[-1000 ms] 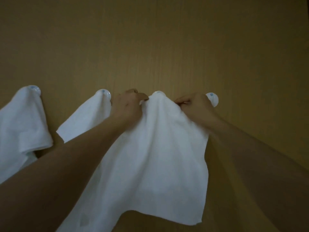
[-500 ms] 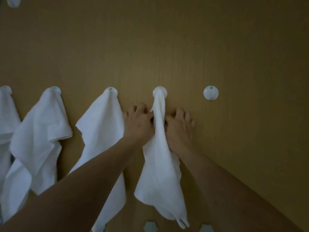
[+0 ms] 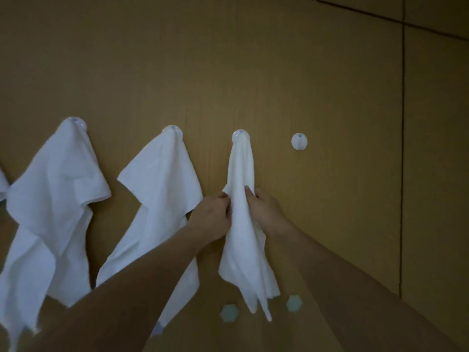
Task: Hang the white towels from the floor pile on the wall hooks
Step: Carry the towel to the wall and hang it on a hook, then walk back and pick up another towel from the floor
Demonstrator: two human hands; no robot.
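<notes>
A white towel hangs in a narrow bunch from a round white wall hook. My left hand grips its left side about halfway down. My right hand grips its right side at the same height, thumb over the cloth. Two more white towels hang spread out from hooks to the left. A bare round hook sits on the wall to the right. The floor pile is out of view.
The wall is brown wood panelling with a dark vertical seam at the right. Two small pale hexagonal stickers sit on the wall low down. The edge of another white towel shows at the far left.
The towel went from spread wide over the hook to hanging in a narrow bunch. Both hands slid down from the hook to mid-towel. The view drew back and shifted.
</notes>
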